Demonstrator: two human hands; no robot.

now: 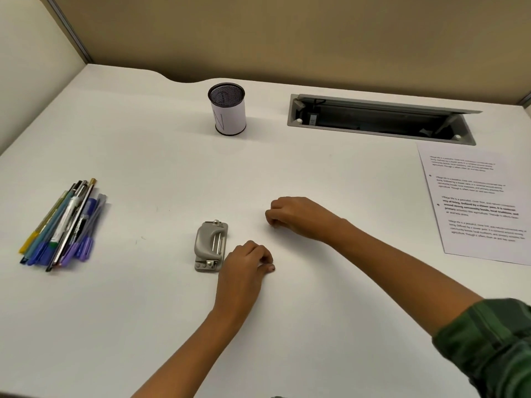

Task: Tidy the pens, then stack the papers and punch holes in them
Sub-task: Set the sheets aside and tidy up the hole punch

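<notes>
- White laminate forms the desk, on which every task item is laid out within reach.
- The pens are found loose in a bundle at the left side, tips pointing near-left; none has yet been placed in the mesh pen cup, which stands upright toward the far edge, well apart from them.
- The papers are seen at the right edge, printed face up; whether one sheet or several lie there cannot be told.
- The hole punch is set near the centre, handle up, with nothing inserted.
- The left hand is rested on the desk just beside the punch, on its right; the fingers are curled inward and nothing is clamped in them.
- The right hand is held farther off and to the right, knuckles up, fingers closed loosely on nothing that can be seen.
- Both hands are judged to be at rest between the items, so the pen tidying is taken as the step yet to begin.
- A recessed cable tray is open at the far right.
</notes>
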